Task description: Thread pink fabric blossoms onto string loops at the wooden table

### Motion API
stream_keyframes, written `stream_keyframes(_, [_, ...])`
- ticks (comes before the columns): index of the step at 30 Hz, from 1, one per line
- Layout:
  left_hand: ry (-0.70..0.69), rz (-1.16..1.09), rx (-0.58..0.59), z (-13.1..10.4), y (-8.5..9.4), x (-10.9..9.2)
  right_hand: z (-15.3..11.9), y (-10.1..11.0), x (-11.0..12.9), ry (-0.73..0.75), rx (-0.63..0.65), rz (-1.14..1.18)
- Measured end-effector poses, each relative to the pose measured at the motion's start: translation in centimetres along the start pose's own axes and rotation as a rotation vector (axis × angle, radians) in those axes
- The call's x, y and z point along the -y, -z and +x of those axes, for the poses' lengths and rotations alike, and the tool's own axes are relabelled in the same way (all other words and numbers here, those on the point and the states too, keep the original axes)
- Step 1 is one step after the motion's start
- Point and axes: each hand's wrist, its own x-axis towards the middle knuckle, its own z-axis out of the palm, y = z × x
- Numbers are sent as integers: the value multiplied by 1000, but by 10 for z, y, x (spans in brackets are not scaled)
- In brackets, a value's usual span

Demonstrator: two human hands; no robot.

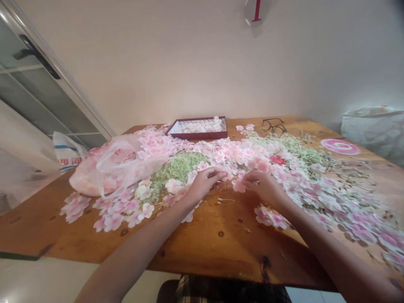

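Note:
Over the middle of the wooden table, my left hand (206, 180) has its thumb and fingers pinched together beside pale pink petals; what lies between the fingertips is too small to make out. A short gap away, my right hand (261, 185) is closed, its fingertips at a pink blossom (239, 185). Pink and white artificial blossoms (233, 153) are heaped just beyond both hands. Green stems (183, 166) lie in a bunch left of my left hand. Between my forearms a thin looped stem (226, 201) rests on the wood.
A dark red tray (198, 135) holding small blossoms stands at the table's back, with glasses (274, 126) to its right. A clear plastic bag of petals (107, 166) lies left. More blossoms (334, 202), green stems (299, 149) and a pink disc (340, 147) are right.

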Motion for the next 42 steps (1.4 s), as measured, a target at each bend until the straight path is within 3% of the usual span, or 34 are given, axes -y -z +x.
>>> stream_keyframes(3, [-22,14,1,-1,0,-4,1,4,1,-82,27,210])
stream_keyframes(9, [-148,-5,137,-10,-4,-17,-4,6,12,-352,154,967])
stream_keyframes(12, [-244,86,167,-15,-8,-22,-7,2,16,-408,295,1074])
stream_keyframes(15, [-239,157,176,-16,-10,-20,-9,-3,17,-434,351,1113])
stream_keyframes(19, [-208,123,74,-13,-9,-16,-10,0,20,-383,298,1056])
stream_keyframes(23, [-142,90,49,-12,-7,-15,-12,6,28,-194,147,667])
stream_keyframes(28, [-84,76,75,-10,-6,-11,-9,2,26,23,81,351])
stream_keyframes(42, [-86,92,46,-7,-5,-5,-10,-5,22,125,-21,288])
